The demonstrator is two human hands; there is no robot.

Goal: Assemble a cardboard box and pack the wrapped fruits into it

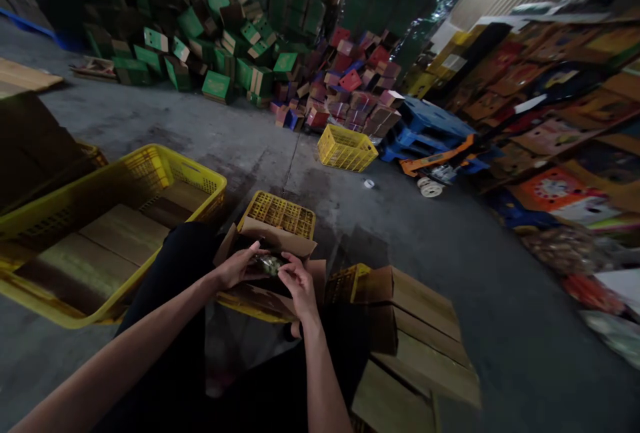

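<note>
My left hand point(239, 266) and my right hand point(299, 281) hold a small, shiny, clear-wrapped packet point(270, 264) between them, with something greenish-white inside. The left fingers close on its left end; the right thumb and fingers pinch its right end. What exactly is in the packet is too dark to make out. Just below my hands stands an open cardboard box point(280, 236) with its flaps spread, its inside mostly in shadow. The box rests on an upturned yellow crate point(283, 213) between my knees.
At my left is a large yellow crate point(150, 173) with flat cardboard boxes point(110, 246) in it. Closed boxes point(425, 326) are stacked at my right. Farther off are a small yellow crate point(347, 148), an orange pallet jack point(437, 159), blue pallets point(420, 126) and heaped green boxes point(217, 86).
</note>
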